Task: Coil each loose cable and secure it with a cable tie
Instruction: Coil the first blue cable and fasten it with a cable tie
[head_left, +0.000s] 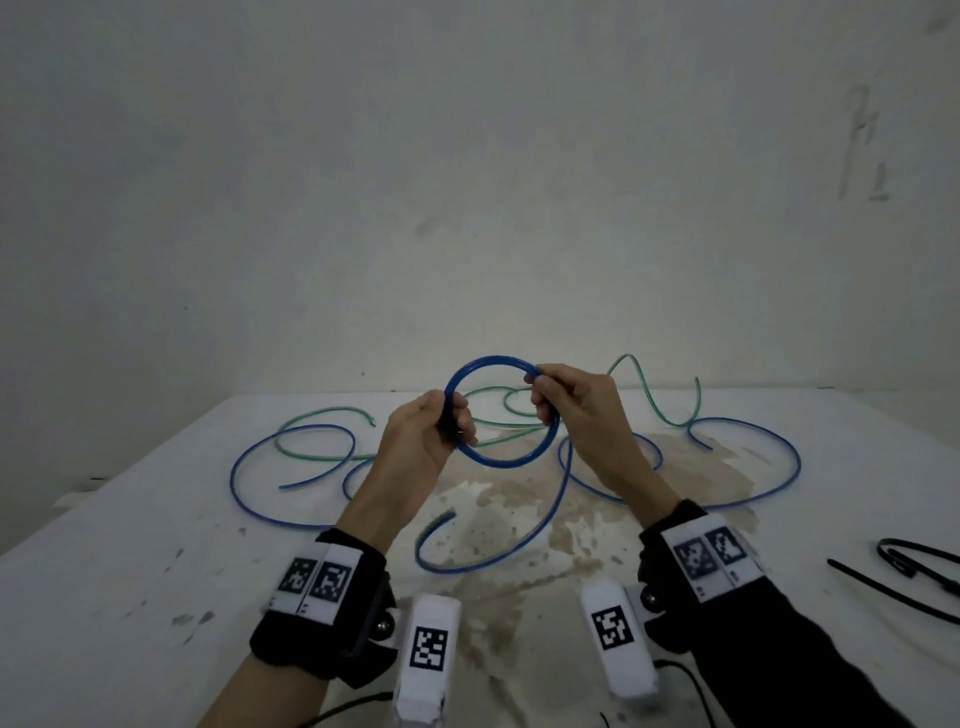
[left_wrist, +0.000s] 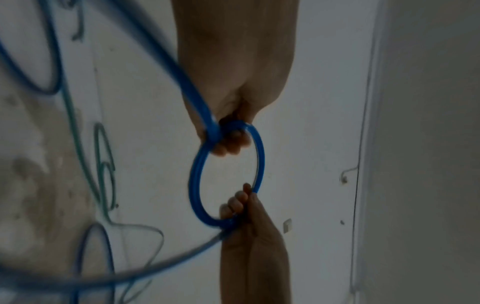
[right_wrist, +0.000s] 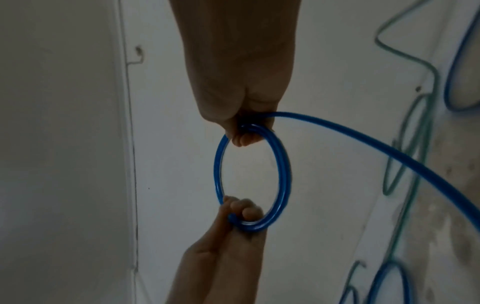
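Above the middle of the table (head_left: 156, 545), the left hand (head_left: 415, 441) and the right hand (head_left: 576, 410) each curl their fingers round opposite sides of a small blue coil (head_left: 501, 413), held upright in the air. From the right hand's grip the uncoiled tail of the blue cable (head_left: 498, 551) drops to the table and curves back toward the near edge. A second blue cable (head_left: 748, 467) and a green cable (head_left: 322, 415) lie loose toward the far edge, and black cable ties (head_left: 904, 577) wait by the right edge. The cable looks light, smooth and springy, so the turns will likely try to spread; pinching where the turns overlap, as both hands do, should keep them together for the tie.
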